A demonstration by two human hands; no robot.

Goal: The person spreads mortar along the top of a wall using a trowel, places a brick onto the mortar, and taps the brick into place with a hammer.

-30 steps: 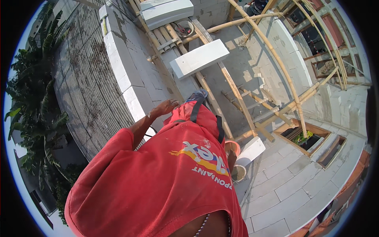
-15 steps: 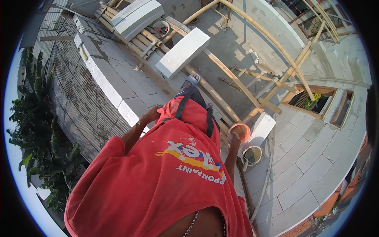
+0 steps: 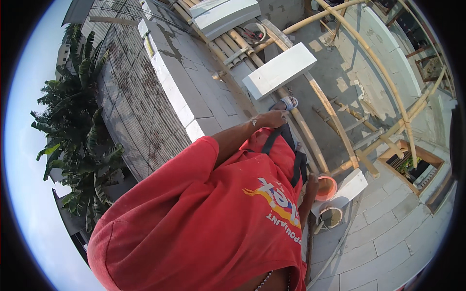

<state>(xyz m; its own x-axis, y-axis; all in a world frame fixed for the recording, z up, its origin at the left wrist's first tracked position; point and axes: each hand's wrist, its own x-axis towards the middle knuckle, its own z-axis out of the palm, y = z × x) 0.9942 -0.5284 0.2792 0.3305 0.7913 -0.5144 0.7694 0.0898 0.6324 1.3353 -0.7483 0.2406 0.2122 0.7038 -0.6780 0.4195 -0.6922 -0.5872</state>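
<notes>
My right hand (image 3: 312, 182) grips the near-left rim of a small orange bucket (image 3: 326, 190). Its fingers are partly hidden. In front of my lap, above a dark strap (image 3: 273, 139), my left hand (image 3: 275, 119) has its fingers curled in. Whatever it may hold cannot be made out. A second, pale bucket (image 3: 331, 218) with a dark rim stands just nearer than the orange one. Beside both buckets lies a white block (image 3: 351, 187). Farther ahead, a larger white block (image 3: 279, 71) lies across the bamboo poles, close to my sandalled foot (image 3: 290, 103).
Bamboo poles (image 3: 310, 138) form a scaffold above a grey floor (image 3: 310, 63) well below. More white blocks (image 3: 225, 18) lie at the far end beside a coiled cable (image 3: 256, 33). A block wall (image 3: 179, 92) and a corrugated roof (image 3: 141, 106) run along the left. A window frame (image 3: 412, 165) is at right.
My left hand has moved from my left hip forward and right, across my lap. My view has turned, shifting the scene rightward. The right hand stays at the orange bucket.
</notes>
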